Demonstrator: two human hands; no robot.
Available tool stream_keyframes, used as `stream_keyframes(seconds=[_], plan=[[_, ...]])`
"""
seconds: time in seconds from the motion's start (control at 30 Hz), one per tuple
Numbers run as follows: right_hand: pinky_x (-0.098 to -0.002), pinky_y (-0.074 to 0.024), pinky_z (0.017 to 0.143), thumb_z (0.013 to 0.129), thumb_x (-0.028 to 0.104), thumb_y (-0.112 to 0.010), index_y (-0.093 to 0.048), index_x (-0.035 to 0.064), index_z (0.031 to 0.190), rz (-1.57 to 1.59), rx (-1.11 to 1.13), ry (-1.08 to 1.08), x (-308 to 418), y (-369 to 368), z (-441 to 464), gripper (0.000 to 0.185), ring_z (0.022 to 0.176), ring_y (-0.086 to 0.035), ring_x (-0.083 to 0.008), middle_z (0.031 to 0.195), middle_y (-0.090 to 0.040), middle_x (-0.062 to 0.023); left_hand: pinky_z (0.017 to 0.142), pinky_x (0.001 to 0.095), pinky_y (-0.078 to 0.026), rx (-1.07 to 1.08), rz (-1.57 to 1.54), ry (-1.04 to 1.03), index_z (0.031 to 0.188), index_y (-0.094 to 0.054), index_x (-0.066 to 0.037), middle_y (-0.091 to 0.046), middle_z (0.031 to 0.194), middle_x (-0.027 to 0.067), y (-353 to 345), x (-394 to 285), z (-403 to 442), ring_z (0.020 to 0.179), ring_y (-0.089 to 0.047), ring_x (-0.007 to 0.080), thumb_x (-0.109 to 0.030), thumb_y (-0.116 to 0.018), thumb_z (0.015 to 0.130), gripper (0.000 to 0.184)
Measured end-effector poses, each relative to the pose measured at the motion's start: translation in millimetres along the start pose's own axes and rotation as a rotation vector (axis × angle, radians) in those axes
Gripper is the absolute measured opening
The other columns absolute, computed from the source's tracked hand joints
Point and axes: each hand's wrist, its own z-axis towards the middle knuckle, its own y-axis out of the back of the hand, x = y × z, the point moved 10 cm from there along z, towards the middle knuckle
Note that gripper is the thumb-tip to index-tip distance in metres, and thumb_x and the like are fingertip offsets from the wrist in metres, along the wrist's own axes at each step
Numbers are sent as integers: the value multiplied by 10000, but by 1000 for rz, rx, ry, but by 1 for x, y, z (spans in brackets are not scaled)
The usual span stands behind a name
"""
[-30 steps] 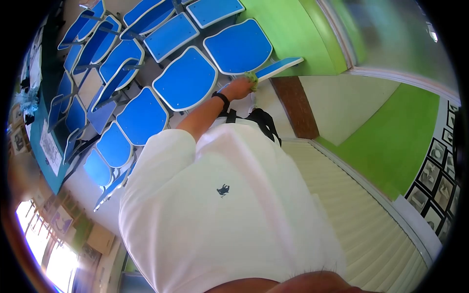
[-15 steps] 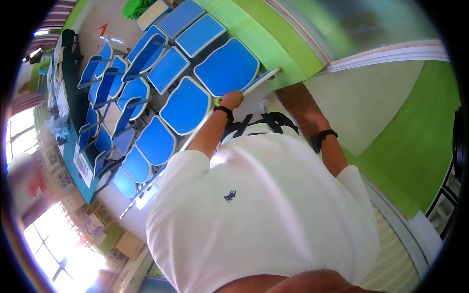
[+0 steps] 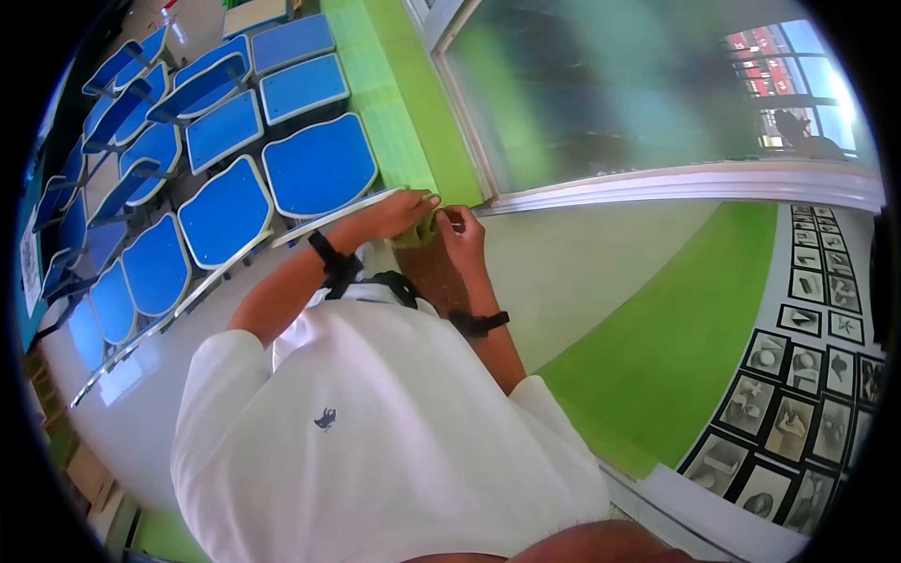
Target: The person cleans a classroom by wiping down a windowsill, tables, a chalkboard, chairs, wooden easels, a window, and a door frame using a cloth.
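A crumpled green cloth (image 3: 413, 235) hangs between my two hands. My left hand (image 3: 399, 214) is closed on its upper part, just beyond the end of a chair back's white edge. On the other side, my right hand (image 3: 464, 244) pinches the cloth's edge with thumb and fingers. The two hands are close together, and each wrist wears a black band. Nearest to them is a blue chair seat (image 3: 319, 164) with a white rim.
Several blue chairs and desks (image 3: 221, 211) stand in rows at the left. A green wall (image 3: 427, 113) and a glass window (image 3: 601, 103) lie ahead. Framed pictures (image 3: 788, 427) cover the wall at the right. A brown strip (image 3: 436, 272) crosses the floor below my hands.
My right hand has come into view and moved in to the cloth beside my left hand. The view has turned right, so the chairs sit further left.
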Motion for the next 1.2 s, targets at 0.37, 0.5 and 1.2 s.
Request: stream_keyframes(seconds=[0.37, 0.5, 1.2], plan=[[-356, -475, 824, 746, 82, -735, -477, 24, 1148, -76, -546, 654, 132, 131, -40, 480, 903, -589, -242, 1018, -571, -128, 962, 355, -414, -367, -83, -681, 1163, -526, -61, -560, 1153, 111, 6, -156, -34, 1130, -523, 271, 52, -601, 839, 351], [-382, -395, 924, 763, 123, -754, -342, 23, 1208, -168, -993, 881, 156, 246, -53, 614, 1015, -472, -242, 1095, -429, -125, 931, 383, -428, -606, 3, -692, 1088, -578, -63, -578, 1130, 137, 31, -191, -42, 1070, -546, 308, -24, -634, 839, 258], [-392, -459, 907, 779, 220, -761, -367, 2, 1263, 21, -872, 949, 151, 294, 20, 661, 1048, -532, -222, 1157, -514, -120, 863, 382, -464, -715, 235, -1626, 1117, -518, -16, -558, 1130, 175, -6, -361, -186, 976, -574, 279, -172, -709, 785, 414]])
